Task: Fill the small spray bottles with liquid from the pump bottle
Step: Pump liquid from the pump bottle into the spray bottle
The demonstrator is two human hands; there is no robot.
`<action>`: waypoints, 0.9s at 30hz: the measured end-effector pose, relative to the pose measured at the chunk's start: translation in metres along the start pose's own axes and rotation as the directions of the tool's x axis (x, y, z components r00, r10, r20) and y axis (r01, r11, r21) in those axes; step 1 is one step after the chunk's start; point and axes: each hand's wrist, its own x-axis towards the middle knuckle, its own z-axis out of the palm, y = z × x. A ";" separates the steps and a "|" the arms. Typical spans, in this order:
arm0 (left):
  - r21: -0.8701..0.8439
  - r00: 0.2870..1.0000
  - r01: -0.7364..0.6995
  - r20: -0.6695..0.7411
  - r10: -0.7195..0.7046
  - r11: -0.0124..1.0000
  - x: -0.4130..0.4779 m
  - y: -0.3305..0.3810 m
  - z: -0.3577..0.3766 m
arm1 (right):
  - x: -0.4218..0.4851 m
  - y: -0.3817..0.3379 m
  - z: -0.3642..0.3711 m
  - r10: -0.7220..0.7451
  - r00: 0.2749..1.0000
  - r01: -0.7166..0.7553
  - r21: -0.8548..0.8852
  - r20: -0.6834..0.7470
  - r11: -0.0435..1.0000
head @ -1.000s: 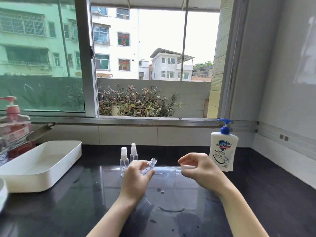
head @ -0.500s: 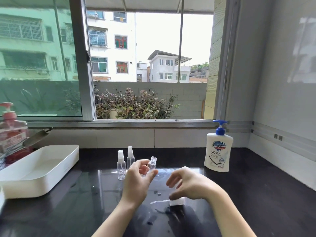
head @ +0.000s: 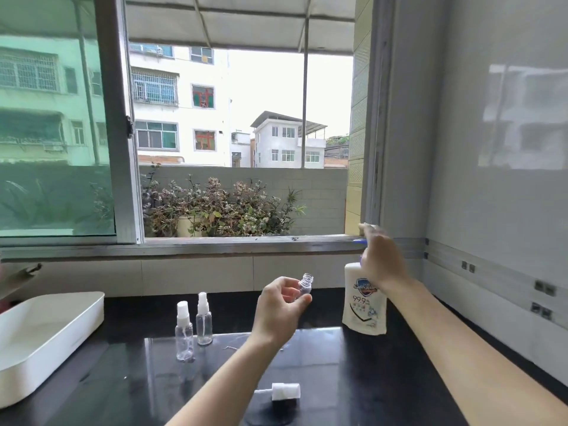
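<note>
My left hand [head: 281, 312] pinches an uncapped, clear small spray bottle [head: 305, 283] and holds it upright above the counter, just left of the pump bottle. The white pump bottle [head: 364, 305] stands at the back right. My right hand [head: 379, 261] is blurred and closes over its blue pump head, hiding most of it. Two capped small spray bottles [head: 184, 332] [head: 204, 321] stand side by side on the dark counter. The removed white spray cap [head: 285, 391], with its thin tube, lies on the counter near me.
A white rectangular tray [head: 46, 333] sits at the left on the black glossy counter [head: 338, 379]. The window sill [head: 215, 245] runs behind the bottles. A grey wall [head: 491, 210] with sockets closes the right side.
My right hand set the spray cap on the counter, then rose to the pump bottle's head. My left hand lifted the open bottle and moved it right, toward the pump bottle.
</note>
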 end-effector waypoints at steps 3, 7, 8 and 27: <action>0.035 0.999 0.005 0.038 -0.006 0.999 0.011 0.004 0.017 | 0.010 0.017 0.009 -0.020 0.998 0.024 -0.067 0.062 0.997; 0.100 0.997 0.022 0.067 -0.029 0.995 0.041 0.013 0.039 | 0.010 0.028 0.020 -0.054 0.999 0.054 -0.070 0.002 0.996; 0.102 0.997 0.031 0.069 -0.039 0.994 0.050 0.017 0.046 | 0.010 0.031 0.021 -0.069 0.997 0.068 -0.062 -0.022 0.996; 0.157 0.998 -0.056 0.012 0.054 0.986 0.100 0.034 0.098 | 0.014 0.048 0.031 -0.104 0.984 0.116 0.073 -0.142 0.991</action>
